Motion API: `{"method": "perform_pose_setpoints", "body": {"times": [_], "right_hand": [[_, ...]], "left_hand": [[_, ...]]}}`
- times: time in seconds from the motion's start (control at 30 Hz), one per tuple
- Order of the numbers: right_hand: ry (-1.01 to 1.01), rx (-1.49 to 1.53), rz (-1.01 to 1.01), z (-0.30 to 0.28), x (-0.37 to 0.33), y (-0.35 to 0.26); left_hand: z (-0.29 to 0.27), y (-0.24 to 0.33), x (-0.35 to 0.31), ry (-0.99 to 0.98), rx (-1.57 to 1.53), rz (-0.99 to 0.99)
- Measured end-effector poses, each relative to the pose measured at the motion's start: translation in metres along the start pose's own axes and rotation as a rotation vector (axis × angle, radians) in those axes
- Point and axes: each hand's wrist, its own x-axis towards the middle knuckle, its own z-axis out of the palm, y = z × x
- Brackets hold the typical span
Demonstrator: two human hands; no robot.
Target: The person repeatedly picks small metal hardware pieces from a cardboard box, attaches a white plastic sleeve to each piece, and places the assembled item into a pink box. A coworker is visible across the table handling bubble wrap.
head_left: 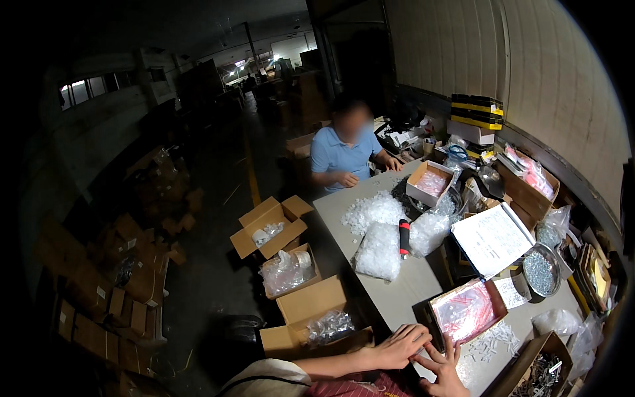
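My left hand [402, 347] is at the table's near edge, fingers bent and drawn together. Whatever they hold is hidden or too small to name. Close beside it, my right hand [443, 372] has its fingers spread, their tips near the left hand's. Just beyond both hands stands an open cardboard box [501, 305] holding clear plastic bags [466, 308] of pink and white pieces. Small white tube-like pieces [493, 341] lie loose on the table to the right of my right hand.
A seated person in a blue shirt [347, 159] is at the table's far side. White pieces [376, 210], a filled plastic bag [379, 251] and a red-and-black tool [404, 238] lie on the grey table [423, 281]. Open cartons [311, 301] stand left; a metal bowl [542, 271] sits right.
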Motion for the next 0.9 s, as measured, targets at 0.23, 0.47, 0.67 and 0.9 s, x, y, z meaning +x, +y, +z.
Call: {"method": "perform_pose_setpoints", "body": {"times": [0.23, 0.47, 0.67, 0.9], "right_hand": [[0.472, 0.497, 0.22, 0.033, 0.001, 0.02], [0.557, 0.208, 0.606, 0.072, -0.064, 0.078], [0.372, 0.112, 0.184, 0.114, -0.04, 0.054], [0.596, 0.295, 0.464, 0.084, -0.048, 0.096]], "left_hand": [[0.022, -0.034, -0.008, 0.042, -0.161, -0.246], [-0.015, -0.045, -0.039, 0.087, -0.287, -0.578], [0.006, -0.052, -0.034, 0.035, -0.406, -0.514], [0.019, -0.04, -0.015, 0.055, -0.451, -0.458]]}}
